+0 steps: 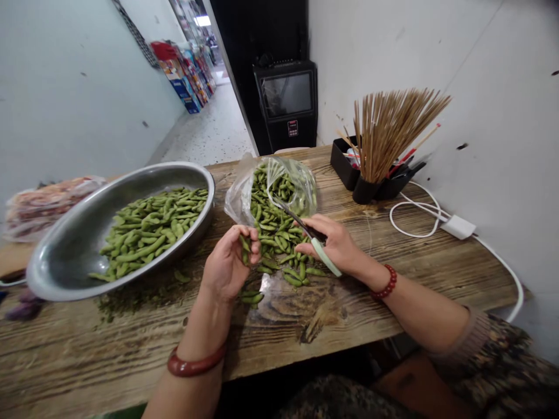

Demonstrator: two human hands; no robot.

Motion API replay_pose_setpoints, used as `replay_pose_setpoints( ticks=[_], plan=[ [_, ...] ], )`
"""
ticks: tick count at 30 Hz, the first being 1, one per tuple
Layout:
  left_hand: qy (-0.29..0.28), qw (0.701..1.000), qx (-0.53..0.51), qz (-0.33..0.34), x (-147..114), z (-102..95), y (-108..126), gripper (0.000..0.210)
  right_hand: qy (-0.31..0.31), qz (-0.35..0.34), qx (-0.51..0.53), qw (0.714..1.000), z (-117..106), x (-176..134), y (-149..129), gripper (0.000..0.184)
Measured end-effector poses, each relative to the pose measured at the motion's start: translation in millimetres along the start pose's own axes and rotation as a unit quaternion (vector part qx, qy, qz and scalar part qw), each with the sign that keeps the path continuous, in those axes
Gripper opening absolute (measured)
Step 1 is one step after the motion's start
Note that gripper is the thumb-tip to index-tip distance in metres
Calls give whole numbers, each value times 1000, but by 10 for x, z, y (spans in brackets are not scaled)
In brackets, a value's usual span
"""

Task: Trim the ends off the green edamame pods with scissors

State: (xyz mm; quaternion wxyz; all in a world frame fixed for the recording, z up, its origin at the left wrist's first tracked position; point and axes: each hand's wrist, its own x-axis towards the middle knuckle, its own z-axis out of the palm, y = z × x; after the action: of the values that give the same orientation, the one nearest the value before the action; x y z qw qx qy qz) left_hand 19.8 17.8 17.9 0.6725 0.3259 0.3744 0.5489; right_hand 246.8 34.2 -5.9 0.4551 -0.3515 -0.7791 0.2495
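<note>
My left hand [229,256] is curled with its palm turned up, its fingers closed around a few green edamame pods [246,249]. In my right hand [334,241] is a pair of scissors [322,253] with pale green handles, the dark blades pointing up and left over the pods. Loose edamame pods [279,227] spill out of a clear plastic bag [238,195] between and beyond my hands. Left of my left hand, a large steel bowl [74,233] holds a heap of edamame pods [152,227].
The wooden table [279,349] carries green trimmings [131,299] below the bowl. A black holder [365,191] with many thin sticks [388,134] stands at the back right, near a white cable with an adapter [458,227]. A bag of pinkish food [48,203] lies far left.
</note>
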Motion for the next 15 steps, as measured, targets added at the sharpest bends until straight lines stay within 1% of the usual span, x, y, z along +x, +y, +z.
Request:
replay_pose_setpoints(
  ticks=[2,3,4,6,8,9,11,13,15],
  plan=[
    [3,997,82,-12,0,21,-41,15,2,4,-1,1000,-8,8,-10,44],
    [4,990,144,-7,3,32,-71,15,1,3,-3,1000,-8,9,-15,44],
    [1,976,216,7,8,40,-104,14,-1,0,-4,1000,-6,7,-18,44],
    [-21,931,361,57,25,44,-176,10,-8,-7,-6,1000,2,1,-17,43],
    [-52,878,462,117,47,26,-244,4,-14,-11,-8,1000,11,-5,-10,43],
    [-67,857,491,141,56,12,-275,2,-16,-10,-8,1000,14,-8,-6,43],
    [-91,827,527,171,69,-18,-323,5,-16,-9,-5,1000,20,-11,0,43],
    [-110,806,551,186,73,-31,-350,6,-16,-9,1,1000,25,-13,1,42],
    [-118,796,563,191,69,-20,-349,5,-21,-11,8,1000,29,-15,-1,42]
  ],
)
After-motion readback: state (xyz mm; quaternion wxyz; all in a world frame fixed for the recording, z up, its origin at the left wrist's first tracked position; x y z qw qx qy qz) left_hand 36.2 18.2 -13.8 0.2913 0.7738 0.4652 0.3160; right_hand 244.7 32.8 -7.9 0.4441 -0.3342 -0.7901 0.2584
